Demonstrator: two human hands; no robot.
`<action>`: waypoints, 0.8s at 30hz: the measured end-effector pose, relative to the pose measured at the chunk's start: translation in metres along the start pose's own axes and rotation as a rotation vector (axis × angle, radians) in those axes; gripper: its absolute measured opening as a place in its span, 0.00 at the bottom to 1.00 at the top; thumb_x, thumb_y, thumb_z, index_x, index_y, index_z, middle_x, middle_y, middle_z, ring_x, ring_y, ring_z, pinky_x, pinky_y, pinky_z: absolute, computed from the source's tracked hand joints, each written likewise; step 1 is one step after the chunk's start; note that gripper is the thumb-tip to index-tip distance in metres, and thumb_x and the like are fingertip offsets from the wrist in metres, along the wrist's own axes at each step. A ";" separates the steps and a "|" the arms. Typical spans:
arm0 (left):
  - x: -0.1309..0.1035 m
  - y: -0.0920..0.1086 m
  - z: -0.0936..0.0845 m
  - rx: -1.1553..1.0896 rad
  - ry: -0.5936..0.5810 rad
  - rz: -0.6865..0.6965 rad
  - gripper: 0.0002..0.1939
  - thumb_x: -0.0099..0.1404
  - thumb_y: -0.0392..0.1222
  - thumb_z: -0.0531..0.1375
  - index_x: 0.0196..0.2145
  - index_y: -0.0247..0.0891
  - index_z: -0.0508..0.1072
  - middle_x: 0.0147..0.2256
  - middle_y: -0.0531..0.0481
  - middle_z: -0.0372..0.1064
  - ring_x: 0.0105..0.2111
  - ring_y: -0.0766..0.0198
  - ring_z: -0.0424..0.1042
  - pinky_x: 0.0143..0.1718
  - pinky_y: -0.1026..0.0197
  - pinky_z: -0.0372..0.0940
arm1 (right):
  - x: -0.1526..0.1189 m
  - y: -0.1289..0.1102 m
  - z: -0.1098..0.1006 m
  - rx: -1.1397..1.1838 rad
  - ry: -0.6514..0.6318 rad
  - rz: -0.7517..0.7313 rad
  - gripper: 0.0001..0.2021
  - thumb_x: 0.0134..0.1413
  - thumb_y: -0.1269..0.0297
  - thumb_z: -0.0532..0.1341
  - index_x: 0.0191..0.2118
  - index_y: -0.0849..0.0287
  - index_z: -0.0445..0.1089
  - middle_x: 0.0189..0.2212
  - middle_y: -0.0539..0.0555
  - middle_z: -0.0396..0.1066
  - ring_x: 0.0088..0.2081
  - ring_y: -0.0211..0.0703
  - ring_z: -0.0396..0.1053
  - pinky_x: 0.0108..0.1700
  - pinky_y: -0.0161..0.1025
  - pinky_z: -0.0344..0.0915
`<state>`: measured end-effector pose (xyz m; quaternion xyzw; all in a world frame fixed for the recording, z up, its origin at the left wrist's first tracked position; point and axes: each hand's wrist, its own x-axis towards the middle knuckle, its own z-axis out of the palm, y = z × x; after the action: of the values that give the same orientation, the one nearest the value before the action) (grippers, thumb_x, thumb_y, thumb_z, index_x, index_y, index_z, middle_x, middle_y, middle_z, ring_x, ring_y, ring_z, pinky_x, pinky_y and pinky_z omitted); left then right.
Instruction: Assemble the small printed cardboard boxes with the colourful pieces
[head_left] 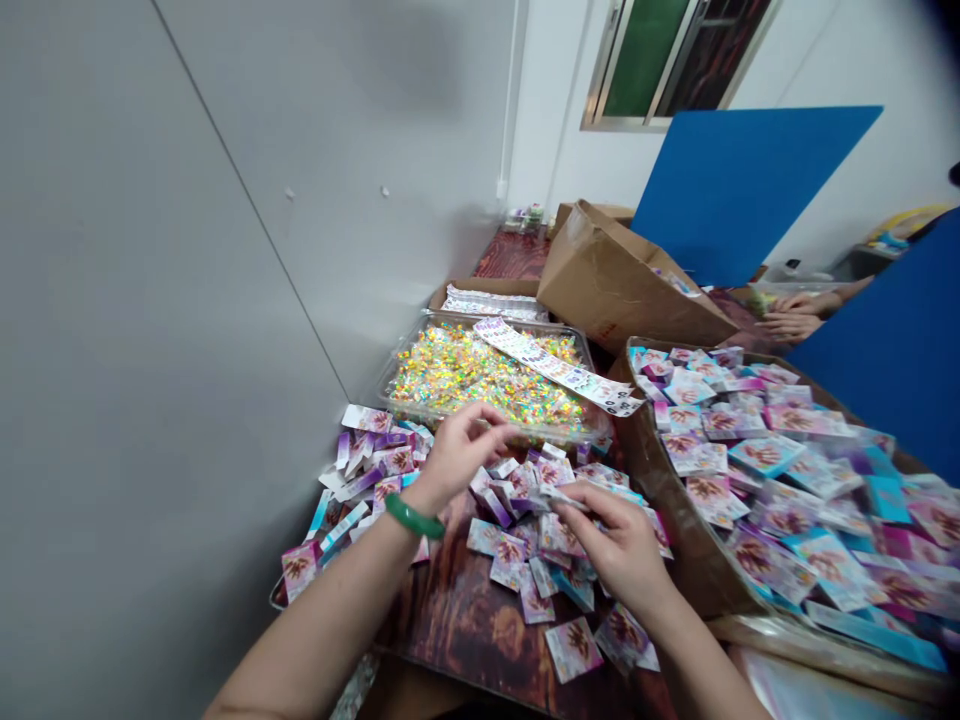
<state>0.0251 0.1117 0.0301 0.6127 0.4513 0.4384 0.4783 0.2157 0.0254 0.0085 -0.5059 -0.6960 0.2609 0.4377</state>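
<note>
My right hand point(615, 540) pinches a small printed box point(556, 497), blurred and partly covered by the fingers, above a heap of similar boxes. Wearing a green bangle point(414, 516), my left hand point(469, 450) hovers at the near edge of a clear plastic tray point(409, 408) with its fingers loosely bent and apart; I see nothing in it. Many tiny shiny yellow and multicoloured packets point(457, 375) fill the tray. Across it lies a long white printed sheet point(555, 365). Small purple, blue and white boxes point(536, 575) are scattered on the dark wood-patterned table point(465, 620).
At right stands a large carton point(667, 520) full of small printed boxes. Behind the tray are white printed strips point(495, 303) and a tilted cardboard box point(622, 280). A grey wall point(187, 350) borders the left. Beyond blue panels point(750, 180), another person's hands point(795, 318) show.
</note>
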 end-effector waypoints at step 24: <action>0.114 -0.023 -0.028 0.520 -0.058 -0.171 0.09 0.63 0.38 0.56 0.25 0.32 0.67 0.27 0.49 0.69 0.31 0.64 0.70 0.33 0.62 0.65 | -0.005 0.016 0.001 0.462 0.040 0.471 0.18 0.43 0.48 0.64 0.27 0.60 0.70 0.16 0.46 0.59 0.19 0.34 0.54 0.21 0.32 0.51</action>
<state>0.0183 0.2311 0.0241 0.6869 0.5849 0.2480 0.3530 0.2233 0.0260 -0.0066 -0.5453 -0.4737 0.4957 0.4822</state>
